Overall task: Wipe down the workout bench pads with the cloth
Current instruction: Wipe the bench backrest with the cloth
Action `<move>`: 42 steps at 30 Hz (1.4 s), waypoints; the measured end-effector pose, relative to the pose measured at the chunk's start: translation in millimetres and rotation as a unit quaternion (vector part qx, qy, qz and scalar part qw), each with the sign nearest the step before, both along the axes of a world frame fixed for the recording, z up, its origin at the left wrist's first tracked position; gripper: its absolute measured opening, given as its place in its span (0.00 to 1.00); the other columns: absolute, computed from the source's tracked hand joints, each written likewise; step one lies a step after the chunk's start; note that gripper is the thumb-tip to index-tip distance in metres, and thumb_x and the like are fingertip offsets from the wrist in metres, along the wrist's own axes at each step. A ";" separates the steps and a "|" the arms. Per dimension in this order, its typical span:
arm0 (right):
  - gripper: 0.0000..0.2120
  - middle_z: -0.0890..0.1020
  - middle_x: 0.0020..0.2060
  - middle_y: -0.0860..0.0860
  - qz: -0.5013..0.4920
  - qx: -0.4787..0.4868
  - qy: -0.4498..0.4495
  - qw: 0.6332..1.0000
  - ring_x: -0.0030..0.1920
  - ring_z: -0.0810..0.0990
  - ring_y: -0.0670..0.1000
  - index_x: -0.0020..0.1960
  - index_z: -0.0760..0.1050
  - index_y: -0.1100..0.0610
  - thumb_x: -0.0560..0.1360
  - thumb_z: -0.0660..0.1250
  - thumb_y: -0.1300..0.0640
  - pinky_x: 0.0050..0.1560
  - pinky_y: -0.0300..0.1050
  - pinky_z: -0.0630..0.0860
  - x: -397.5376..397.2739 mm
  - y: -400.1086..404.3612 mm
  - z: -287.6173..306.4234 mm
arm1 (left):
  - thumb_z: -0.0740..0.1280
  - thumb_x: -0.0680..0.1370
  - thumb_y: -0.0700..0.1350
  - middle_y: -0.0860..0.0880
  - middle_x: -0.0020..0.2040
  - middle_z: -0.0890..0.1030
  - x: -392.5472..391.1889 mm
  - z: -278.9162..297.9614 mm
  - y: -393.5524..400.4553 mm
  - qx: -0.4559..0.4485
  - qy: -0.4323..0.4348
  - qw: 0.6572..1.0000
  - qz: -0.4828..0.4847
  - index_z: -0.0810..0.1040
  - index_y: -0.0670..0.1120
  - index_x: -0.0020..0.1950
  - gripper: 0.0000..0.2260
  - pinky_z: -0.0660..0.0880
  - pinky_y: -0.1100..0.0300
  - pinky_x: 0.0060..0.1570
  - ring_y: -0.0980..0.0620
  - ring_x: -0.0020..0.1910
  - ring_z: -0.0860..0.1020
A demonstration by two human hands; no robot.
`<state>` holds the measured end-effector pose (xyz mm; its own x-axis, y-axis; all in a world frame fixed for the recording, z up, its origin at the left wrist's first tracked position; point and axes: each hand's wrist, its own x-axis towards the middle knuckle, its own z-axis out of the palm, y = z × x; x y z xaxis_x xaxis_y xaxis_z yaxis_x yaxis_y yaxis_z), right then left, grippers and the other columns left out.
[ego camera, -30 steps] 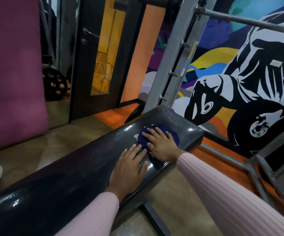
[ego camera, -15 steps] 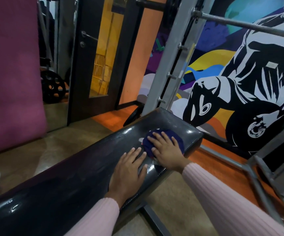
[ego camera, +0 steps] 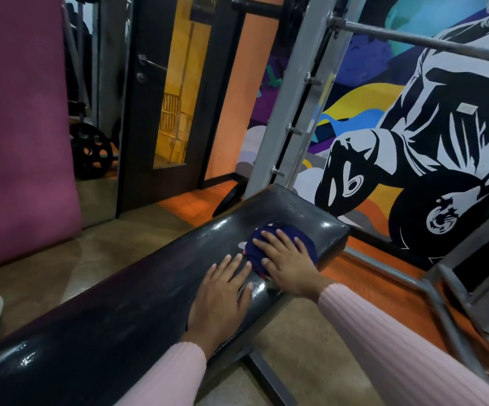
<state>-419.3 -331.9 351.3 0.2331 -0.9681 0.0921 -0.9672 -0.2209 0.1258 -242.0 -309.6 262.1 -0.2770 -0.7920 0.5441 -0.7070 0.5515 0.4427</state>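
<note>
Right hand (ego camera: pixel 288 263): laid flat on the cloth with fingers straight and spread, pressing it down onto the pad; nothing curled round it.
Cloth (ego camera: pixel 301 240): dark blue, bunched into a rounded wad under the right palm, near the far end of the bench pad and close to its right edge (a bit of red shows at its near edge by the thumb).
Left hand (ego camera: pixel 221 294): palm down, fingers straight and slightly apart, resting directly on the pad just beside the cloth, its fingertips almost touching the blue fabric; it holds nothing.
Sleeves (ego camera: pixel 384 332): pale pink ribbed knit on both forearms.
Surface (ego camera: pixel 120 303): long black glossy bench pad running from the near left to the far right, with bright sheen spots and faint pale streaks near the cloth.
Bench leg (ego camera: pixel 266 376): dark metal foot on the tan floor below the pad.
Rack upright (ego camera: pixel 293 92): grey steel post with pegs, rising behind the pad's far end.
Barbell (ego camera: pixel 419 39): grey bar crossing the upper right.
Mural (ego camera: pixel 413 142): painted wall, black-and-white figure over bright colours.
Door (ego camera: pixel 164 98): dark frame, glass panel, at the back left.
Weight plate (ego camera: pixel 90 153): black, beside the door.
</note>
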 end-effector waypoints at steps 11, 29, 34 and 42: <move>0.25 0.46 0.78 0.44 -0.056 0.016 0.010 0.998 0.77 0.41 0.50 0.77 0.47 0.42 0.81 0.46 0.45 0.73 0.57 0.39 2.5 -21.1 10.8 | 0.44 0.80 0.59 0.53 0.76 0.60 2.0 -2.4 0.1 0.002 0.013 1.000 -0.003 0.62 0.54 0.74 0.25 0.48 0.59 0.73 0.57 0.75 0.53; 0.26 0.46 0.76 0.37 0.047 0.017 -0.019 0.999 0.76 0.37 0.43 0.75 0.46 0.35 0.77 0.38 0.39 0.74 0.51 0.36 -12.9 38.9 -9.3 | 0.44 0.80 0.59 0.54 0.76 0.61 9.7 -7.4 8.7 0.008 0.026 0.999 0.017 0.63 0.54 0.74 0.25 0.48 0.60 0.73 0.58 0.75 0.52; 0.23 0.46 0.75 0.36 -0.026 0.009 -0.057 0.998 0.76 0.38 0.44 0.74 0.46 0.35 0.79 0.43 0.40 0.74 0.51 0.38 -48.5 30.6 4.8 | 0.42 0.79 0.60 0.54 0.76 0.59 11.1 -10.3 9.0 0.015 0.036 0.999 0.010 0.61 0.55 0.74 0.26 0.47 0.59 0.74 0.59 0.75 0.50; 0.24 0.45 0.77 0.42 0.023 0.017 0.003 1.000 0.77 0.38 0.47 0.77 0.46 0.41 0.82 0.47 0.47 0.74 0.55 0.36 15.3 27.7 -9.3 | 0.43 0.79 0.59 0.54 0.75 0.61 11.3 -8.7 11.0 0.003 0.040 0.999 0.015 0.63 0.54 0.74 0.26 0.47 0.61 0.72 0.57 0.75 0.54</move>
